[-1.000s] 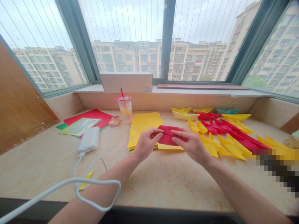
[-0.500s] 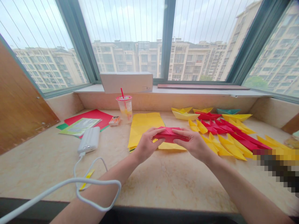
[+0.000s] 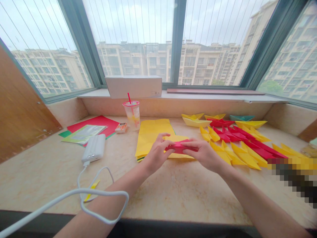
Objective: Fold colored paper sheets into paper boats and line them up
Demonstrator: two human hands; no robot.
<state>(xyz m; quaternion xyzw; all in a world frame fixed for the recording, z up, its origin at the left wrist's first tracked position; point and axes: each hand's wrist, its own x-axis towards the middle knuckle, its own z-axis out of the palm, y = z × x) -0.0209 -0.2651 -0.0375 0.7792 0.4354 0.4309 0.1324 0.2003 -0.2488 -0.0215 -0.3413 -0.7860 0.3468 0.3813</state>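
Paper: folded red origami paper (image 3: 180, 148), narrow with pointed ends, its long axis running left to right across the view and a low peak at the middle.
Place: held over the yellow origami paper (image 3: 153, 137), between both hands.
Left hand: (image 3: 156, 156) curled nearly closed, fingers and thumb pinching the red paper's left end.
Right hand: (image 3: 204, 154) curled nearly closed, fingers gripping the red paper's right end.
Right: rows of folded paper boats (image 3: 195, 122), mostly yellow and red, with one teal paper boat (image 3: 242, 118) at the back.
Left: a plastic cup (image 3: 131, 116) with a pink lid and red straw, a white power bank (image 3: 93, 148) with a white cable (image 3: 104, 191), and red paper sheets (image 3: 99, 121).
Surface: a marble windowsill (image 3: 173, 195).
Back: a white cardboard box (image 3: 133, 86) on the window ledge.
Writing: the box's small label is too small to read.
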